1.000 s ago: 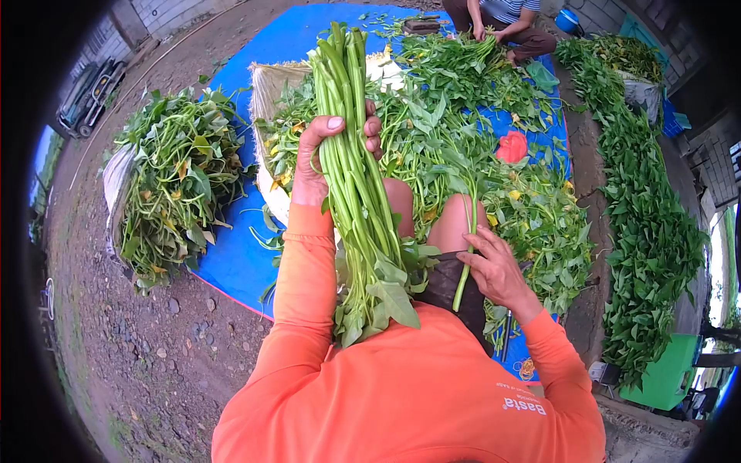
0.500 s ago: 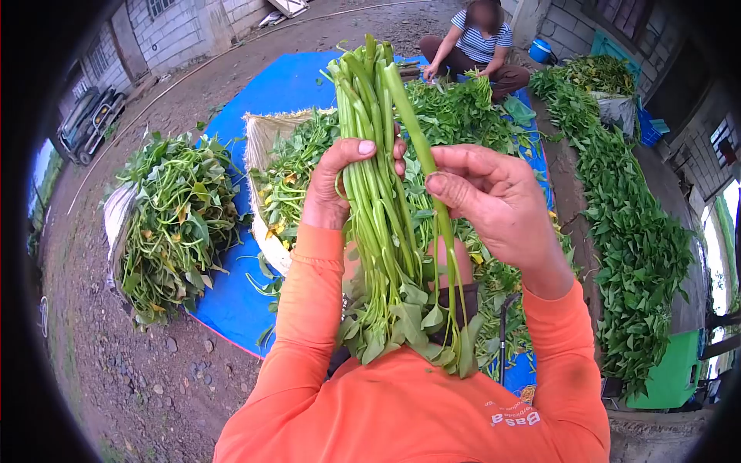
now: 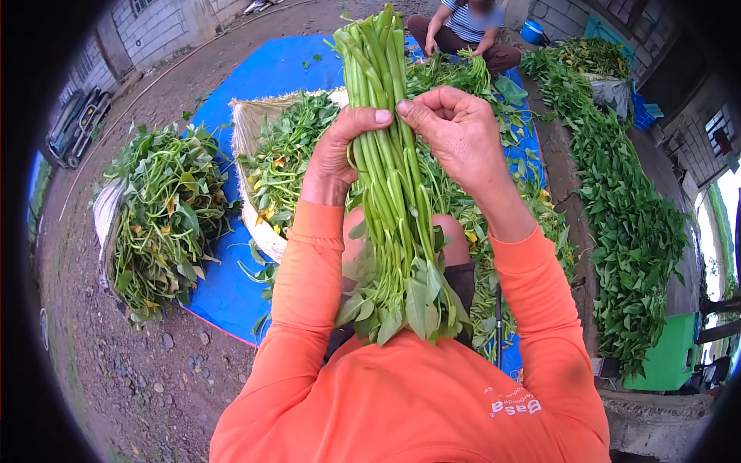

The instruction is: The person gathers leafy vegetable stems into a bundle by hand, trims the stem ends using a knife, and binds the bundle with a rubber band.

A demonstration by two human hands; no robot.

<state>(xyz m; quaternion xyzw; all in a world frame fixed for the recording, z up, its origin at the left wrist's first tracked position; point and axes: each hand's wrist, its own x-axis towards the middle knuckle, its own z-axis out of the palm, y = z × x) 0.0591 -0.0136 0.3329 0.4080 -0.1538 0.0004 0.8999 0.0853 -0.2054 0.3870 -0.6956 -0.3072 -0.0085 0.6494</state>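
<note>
A thick bunch of water spinach [image 3: 390,193] stands in front of my chest, cut stem ends up and leaves hanging down over my lap. My left hand [image 3: 340,147] is wrapped round the stems at about mid-height, thumb across the front. On the bunch's right side, my right hand [image 3: 463,131] is closed, its thumb tip pressed to an outer stem that lies against the others. The rest of its fingers are curled, partly hidden behind the thumb.
A blue tarp [image 3: 224,270] lies ahead, bearing an open sack [image 3: 247,135] of loose greens. Another heap of greens [image 3: 166,224] stands left. Long rows of leafy bunches [image 3: 625,216] line the right, near a green container [image 3: 664,355]. A person [image 3: 467,31] sits at the far edge holding greens.
The separate thick stem in my right hand has joined the bunch's right side. My right hand has moved up and left against the bunch, and the bunch sits slightly higher in view.
</note>
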